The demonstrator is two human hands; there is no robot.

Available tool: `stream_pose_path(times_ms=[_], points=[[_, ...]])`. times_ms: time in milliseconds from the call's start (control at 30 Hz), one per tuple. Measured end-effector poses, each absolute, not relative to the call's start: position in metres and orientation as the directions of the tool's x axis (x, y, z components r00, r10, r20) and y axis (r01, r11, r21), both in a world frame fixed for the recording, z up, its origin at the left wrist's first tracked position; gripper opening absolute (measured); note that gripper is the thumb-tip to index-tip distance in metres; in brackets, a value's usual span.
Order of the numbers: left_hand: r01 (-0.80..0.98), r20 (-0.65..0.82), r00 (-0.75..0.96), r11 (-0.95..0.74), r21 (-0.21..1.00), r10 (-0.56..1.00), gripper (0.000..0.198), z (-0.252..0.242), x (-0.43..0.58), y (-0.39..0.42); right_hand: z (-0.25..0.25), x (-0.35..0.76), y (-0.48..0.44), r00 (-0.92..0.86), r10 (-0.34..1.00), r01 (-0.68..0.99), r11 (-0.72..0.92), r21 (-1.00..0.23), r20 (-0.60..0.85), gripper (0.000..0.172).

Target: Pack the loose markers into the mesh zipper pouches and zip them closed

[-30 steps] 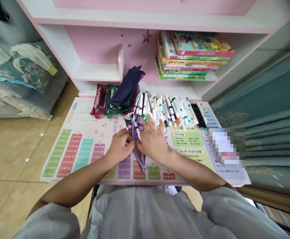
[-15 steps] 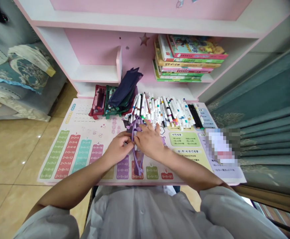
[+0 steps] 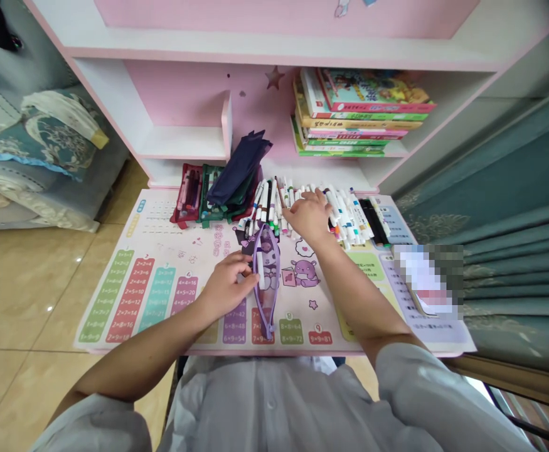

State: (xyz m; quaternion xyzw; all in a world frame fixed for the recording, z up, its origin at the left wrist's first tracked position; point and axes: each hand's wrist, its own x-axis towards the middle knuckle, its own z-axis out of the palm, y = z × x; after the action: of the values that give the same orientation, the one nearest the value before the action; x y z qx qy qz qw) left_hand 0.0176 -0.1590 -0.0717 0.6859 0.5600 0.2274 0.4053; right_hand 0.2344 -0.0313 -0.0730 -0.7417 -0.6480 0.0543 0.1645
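My left hand lies on the multiplication-table desk mat, its fingertips pressed against the left edge of a purple zip pencil case. The case lies lengthwise on the mat and has a clear front and a cartoon print, with a white marker showing inside. My right hand rests on a loose pile of colored markers, its fingers among them. Whether those fingers hold a marker is hidden.
A red pouch of pens, a green pouch and a folded navy pouch stand at the back of the desk. A stack of books fills the pink shelf above. A teal curtain hangs right, and tile floor lies left.
My right hand has left the pencil case and moved forward and right onto the markers. The case now lies flatter and wider, with its print visible. My left hand stays beside it.
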Motion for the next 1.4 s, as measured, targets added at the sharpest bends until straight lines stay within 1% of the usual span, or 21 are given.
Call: stream_pose_path(times_ms=[200, 400, 533, 633, 700, 767, 933, 1033, 1267, 1400], points=[[0.597, -0.175, 0.273, -0.024, 0.802, 0.946, 0.028, -0.067, 0.018, -0.158, -0.079, 0.232, -0.033, 0.112, 0.991, 0.97, -0.094, -0.226, 0.068, 0.028], [0.584, -0.16, 0.268, -0.028, 0.812, 0.95, 0.027, -0.068, 0.02, -0.158, -0.076, 0.232, -0.037, 0.087, 0.995, 0.973, -0.072, -0.219, 0.058, 0.029], [0.593, -0.156, 0.257, -0.028, 0.804, 0.954, 0.027, -0.069, 0.019, -0.158, -0.053, 0.232, -0.054, 0.086, 0.987, 0.963, -0.047, -0.266, 0.136, 0.024], [0.59, -0.154, 0.262, -0.032, 0.806, 0.953, 0.029, -0.07, 0.019, -0.159, -0.025, 0.235, -0.081, 0.047, 0.976, 0.954, 0.019, -0.3, 0.211, 0.016], [0.586, -0.152, 0.265, -0.033, 0.81, 0.952, 0.03, -0.071, 0.018, -0.159, -0.005, 0.236, -0.106, -0.013, 0.965, 0.949, 0.094, -0.3, 0.264, 0.019], [0.584, -0.153, 0.259, -0.028, 0.812, 0.954, 0.03, -0.072, 0.018, -0.158, 0.013, 0.237, -0.135, -0.109, 0.948, 0.939, 0.197, -0.283, 0.298, 0.024], [0.575, -0.157, 0.259, -0.021, 0.818, 0.953, 0.028, -0.074, 0.017, -0.157, 0.036, 0.235, -0.199, -0.379, 0.887, 0.879, 0.434, -0.196, 0.265, 0.021], [0.568, -0.158, 0.257, -0.017, 0.823, 0.953, 0.03, -0.075, 0.017, -0.157, 0.035, 0.233, -0.214, -0.472, 0.849, 0.847, 0.512, -0.143, 0.238, 0.018], [0.555, -0.133, 0.253, -0.032, 0.831, 0.958, 0.03, -0.079, 0.017, -0.155, 0.022, 0.226, -0.205, -0.477, 0.865, 0.864, 0.494, -0.101, 0.154, 0.021], [0.575, -0.139, 0.249, -0.031, 0.818, 0.958, 0.028, -0.078, 0.017, -0.155, 0.015, 0.211, -0.191, -0.433, 0.901, 0.899, 0.434, -0.064, 0.035, 0.023]])
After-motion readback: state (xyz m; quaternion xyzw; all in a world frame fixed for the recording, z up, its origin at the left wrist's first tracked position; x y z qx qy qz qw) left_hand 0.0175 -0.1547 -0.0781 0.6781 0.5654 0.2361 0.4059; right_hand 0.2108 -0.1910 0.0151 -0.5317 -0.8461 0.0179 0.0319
